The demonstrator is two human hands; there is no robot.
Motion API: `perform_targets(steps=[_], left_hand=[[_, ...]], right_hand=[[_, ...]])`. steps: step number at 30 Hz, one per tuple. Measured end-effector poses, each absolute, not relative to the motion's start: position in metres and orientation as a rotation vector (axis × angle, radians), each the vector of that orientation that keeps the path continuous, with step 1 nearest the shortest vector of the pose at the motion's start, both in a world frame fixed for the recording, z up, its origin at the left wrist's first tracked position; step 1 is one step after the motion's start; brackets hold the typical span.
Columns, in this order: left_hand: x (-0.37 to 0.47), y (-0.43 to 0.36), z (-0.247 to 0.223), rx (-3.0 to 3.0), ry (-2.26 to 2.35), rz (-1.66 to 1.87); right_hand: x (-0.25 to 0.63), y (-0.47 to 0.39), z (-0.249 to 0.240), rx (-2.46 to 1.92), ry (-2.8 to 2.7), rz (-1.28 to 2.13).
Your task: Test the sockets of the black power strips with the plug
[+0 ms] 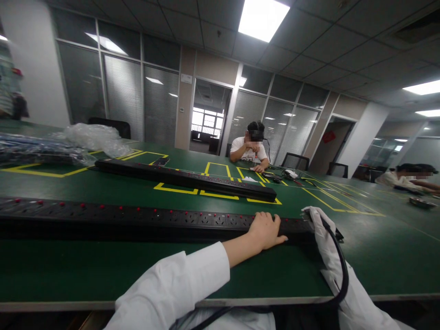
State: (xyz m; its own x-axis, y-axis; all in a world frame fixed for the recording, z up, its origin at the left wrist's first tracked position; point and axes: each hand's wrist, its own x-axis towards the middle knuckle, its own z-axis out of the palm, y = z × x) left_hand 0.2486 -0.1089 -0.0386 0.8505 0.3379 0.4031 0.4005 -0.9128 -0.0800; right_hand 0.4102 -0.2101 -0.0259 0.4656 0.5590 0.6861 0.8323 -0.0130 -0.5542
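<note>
A long black power strip [213, 219] with a row of sockets and red buttons lies across the near part of the table. My left hand [264, 230], bare, grips it near its right end, fingers over the top and thumb on the near side. At that end is my right hand [318, 227], covered in white cloth or a glove, with its fingers curled. What lies inside its fingers is hidden. A thick black cable [344, 270] loops from beside the right hand down past the table edge to my lap.
A second black power strip [192, 180] lies farther back on the green table [388, 252], among yellow tape outlines. Clear plastic wrap [98, 137] is heaped at the left. A person [249, 146] sits opposite near small parts and cables; another person [405, 176] is at the far right.
</note>
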Motion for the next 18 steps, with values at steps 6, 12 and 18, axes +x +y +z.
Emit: perform_targets(steps=[6, 12, 18], left_hand=[[0.248, -0.109, -0.038, -2.872, -0.571, -0.593], [0.25, -0.107, -0.041, -2.87, -0.578, -0.594], [0.251, -0.106, -0.042, -2.855, -0.557, -0.631]], right_hand=[[0.41, -0.215, -0.018, -1.748, -1.411, -0.163], [0.411, -0.214, -0.014, -1.859, -1.557, -0.151], [0.409, -0.209, -0.01, -1.902, -1.735, -0.236]])
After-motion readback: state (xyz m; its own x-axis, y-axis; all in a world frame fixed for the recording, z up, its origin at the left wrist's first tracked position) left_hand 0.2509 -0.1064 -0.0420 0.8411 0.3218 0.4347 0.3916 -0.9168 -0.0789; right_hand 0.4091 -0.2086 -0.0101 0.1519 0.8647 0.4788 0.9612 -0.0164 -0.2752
